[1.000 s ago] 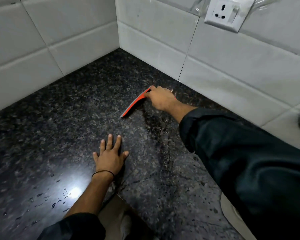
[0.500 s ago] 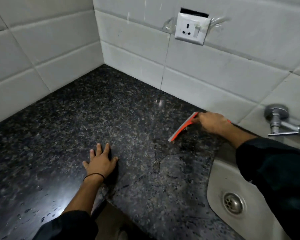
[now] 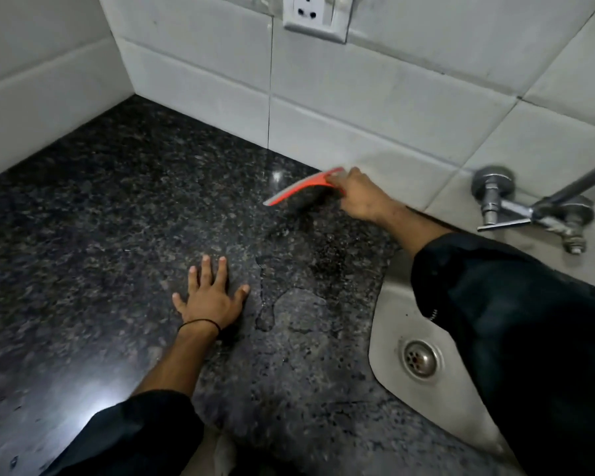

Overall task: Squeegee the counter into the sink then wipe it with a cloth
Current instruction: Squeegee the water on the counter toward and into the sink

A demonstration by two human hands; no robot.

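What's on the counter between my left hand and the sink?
In the head view, only bare granite counter with a thin outlined patch of water lies between the left hand, flat on the stone, and the sink rim.

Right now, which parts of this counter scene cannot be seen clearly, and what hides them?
Head view:
The squeegee is blurred; whether its blade touches the counter is unclear, and the right hand hides its handle.
The right sleeve covers the right part of the sink.
The top edge cuts off the wall socket.
The pipe of the tap runs off the right edge.
No cloth is in view.
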